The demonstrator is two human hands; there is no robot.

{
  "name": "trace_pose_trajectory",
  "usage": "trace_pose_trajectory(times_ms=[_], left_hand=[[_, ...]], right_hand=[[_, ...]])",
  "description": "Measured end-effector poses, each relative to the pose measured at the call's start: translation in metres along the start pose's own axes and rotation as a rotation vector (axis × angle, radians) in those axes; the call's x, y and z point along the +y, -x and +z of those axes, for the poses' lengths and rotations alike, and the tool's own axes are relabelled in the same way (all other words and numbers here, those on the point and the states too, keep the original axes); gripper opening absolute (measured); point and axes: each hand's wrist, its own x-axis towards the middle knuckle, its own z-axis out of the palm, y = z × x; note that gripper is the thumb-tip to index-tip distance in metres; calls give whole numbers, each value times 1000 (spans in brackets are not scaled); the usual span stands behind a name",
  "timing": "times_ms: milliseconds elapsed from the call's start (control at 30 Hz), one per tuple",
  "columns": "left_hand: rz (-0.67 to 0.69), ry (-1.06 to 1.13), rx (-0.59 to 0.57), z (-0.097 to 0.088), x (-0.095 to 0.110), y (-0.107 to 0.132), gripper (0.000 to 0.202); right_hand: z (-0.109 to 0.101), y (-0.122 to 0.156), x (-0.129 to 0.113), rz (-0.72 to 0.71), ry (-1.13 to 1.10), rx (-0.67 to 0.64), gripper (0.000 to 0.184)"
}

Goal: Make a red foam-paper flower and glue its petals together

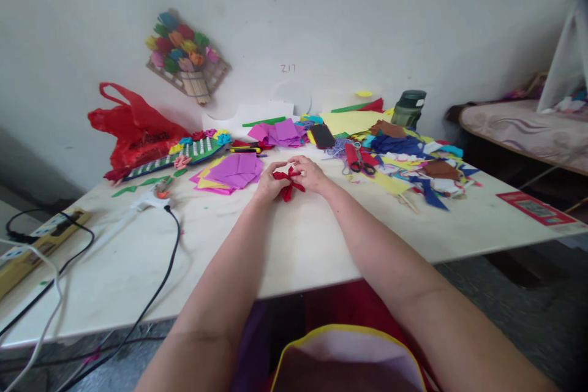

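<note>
Both hands meet over the middle of the table around a red paper flower (288, 186) with several petals spread out. My left hand (271, 181) pinches it from the left, the thumb lying on its centre. From the right, my right hand (309, 174) closes on the same flower, fingertips touching its upper petals. Part of the flower is hidden under the fingers. Left of the hands lies a fanned stack of purple and yellow paper sheets (239, 170). To the right, scissors (360, 162) rest on red paper.
A glue gun (156, 196) with a black cord stands at left near a power strip (41, 245). Behind are a red plastic bag (138, 128), a phone (322, 136) and a dark bottle (408, 109). Paper scraps (436, 168) heap at right. The table's front edge (312, 290) is close.
</note>
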Motion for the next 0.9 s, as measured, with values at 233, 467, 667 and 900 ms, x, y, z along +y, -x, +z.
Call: trace_pose_trajectory(times_ms=[233, 467, 667, 900], left_hand=[[-35, 73, 14, -2, 3, 2, 60], [-135, 257, 64, -5, 5, -2, 64], [-251, 212, 124, -11, 5, -6, 43], [-249, 73, 88, -10, 6, -6, 20]], right_hand=[[0, 1, -3, -56, -3, -3, 12], [-2, 1, -5, -99, -8, 2, 11], [-4, 1, -7, -132, 18, -84, 11], [-3, 2, -9, -189, 112, -130, 9]])
